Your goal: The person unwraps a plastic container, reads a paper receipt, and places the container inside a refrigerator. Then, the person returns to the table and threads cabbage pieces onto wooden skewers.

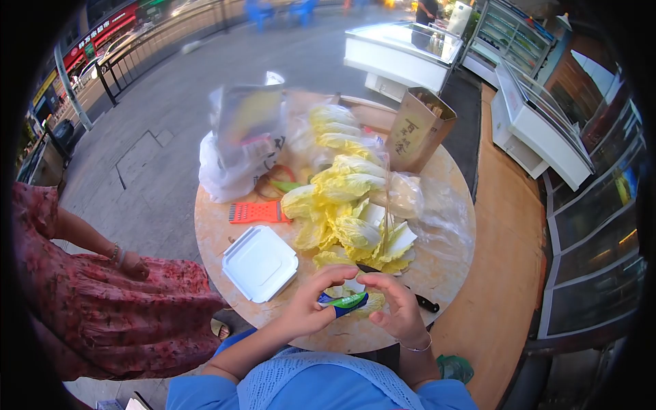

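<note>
Well — blue-green item (pixel 350 301), ruffled cabbage (pixel 347 183)

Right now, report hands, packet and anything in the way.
Left hand gripping packet. Right hand open, close beside it. Knife partly hidden behind right hand; cabbage just beyond.

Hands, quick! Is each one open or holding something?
Left hand: holding the blue-and-green item.
Right hand: open, fingers curved; can't tell if it touches that item.
</note>
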Demonstrator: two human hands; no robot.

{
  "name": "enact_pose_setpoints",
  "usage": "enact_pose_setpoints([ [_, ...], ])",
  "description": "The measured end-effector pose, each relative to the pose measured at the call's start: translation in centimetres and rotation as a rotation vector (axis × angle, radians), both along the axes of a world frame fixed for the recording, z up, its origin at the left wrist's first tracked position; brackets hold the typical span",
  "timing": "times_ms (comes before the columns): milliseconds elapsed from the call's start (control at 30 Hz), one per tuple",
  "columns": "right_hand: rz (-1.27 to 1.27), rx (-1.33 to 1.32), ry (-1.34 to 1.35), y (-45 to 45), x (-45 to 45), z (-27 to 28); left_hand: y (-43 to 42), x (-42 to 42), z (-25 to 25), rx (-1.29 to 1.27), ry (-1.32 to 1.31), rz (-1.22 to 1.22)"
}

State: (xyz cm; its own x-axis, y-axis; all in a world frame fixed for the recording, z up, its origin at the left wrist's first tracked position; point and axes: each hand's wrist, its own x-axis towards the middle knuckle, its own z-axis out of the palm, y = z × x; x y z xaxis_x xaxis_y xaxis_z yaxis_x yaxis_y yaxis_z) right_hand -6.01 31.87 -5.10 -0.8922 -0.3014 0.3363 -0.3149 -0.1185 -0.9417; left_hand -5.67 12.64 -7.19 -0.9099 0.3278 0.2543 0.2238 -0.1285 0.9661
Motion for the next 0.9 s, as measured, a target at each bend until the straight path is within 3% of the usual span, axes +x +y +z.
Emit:
enact_pose_setpoints([
  [33, 0.109, 0.154, 0.05, -0.2, 0.0, 0.1, 0.0, 0.0, -0.1, 0.001, -0.001, -0.002],
  [133, 0.139, 0.217, -0.029, 0.0, 0.1, -1.2, -0.3, -0.2, -0.2, 0.004, -0.003, -0.032],
  [300, 0.14, 0.284, 0.108, 0.8, 0.2, -1.0, -4.3, -1.3, 2.6, -0.51, 0.129, -0.064],
  [367, -0.167, -0.109, -0.111, 3.2, 0.8, -1.6, -7.6, -1.7, 2.1, -0.371, -0.309, 0.082],
  [433, -0.216, -0.184, -0.082, 4.1, 0.6, -0.8, -8.9, -1.1, 3.0, -0.306, -0.097, 0.252],
  [500, -0.214, -0.274, -0.112, 3.3, 0.9, -0.3, -7.3, 0.2, 3.0, -0.105, -0.006, 0.092],
  [567, -0.118, -0.238, -0.19, 0.6, 1.3, -0.3, -4.8, 0.8, 3.2, -0.315, 0.133, -0.046],
  [667, -0.122, -0.068, -0.196, -1.2, 1.7, -1.7, -2.6, 1.7, 0.2, -0.276, 0.03, -0.025],
  [700, -0.132, -0.207, -0.217, -2.3, 1.9, -0.2, -2.9, 2.2, -1.1, -0.257, -0.049, -0.014],
  [767, -0.221, -0.145, -0.133, -2.4, 1.7, -0.7, -3.8, 3.1, 0.0, -0.251, -0.094, 0.05],
  [900, -0.164, -0.203, -0.308, -3.3, 1.3, -2.9, -6.1, 5.8, -2.1, -0.319, -0.079, 0.082],
])
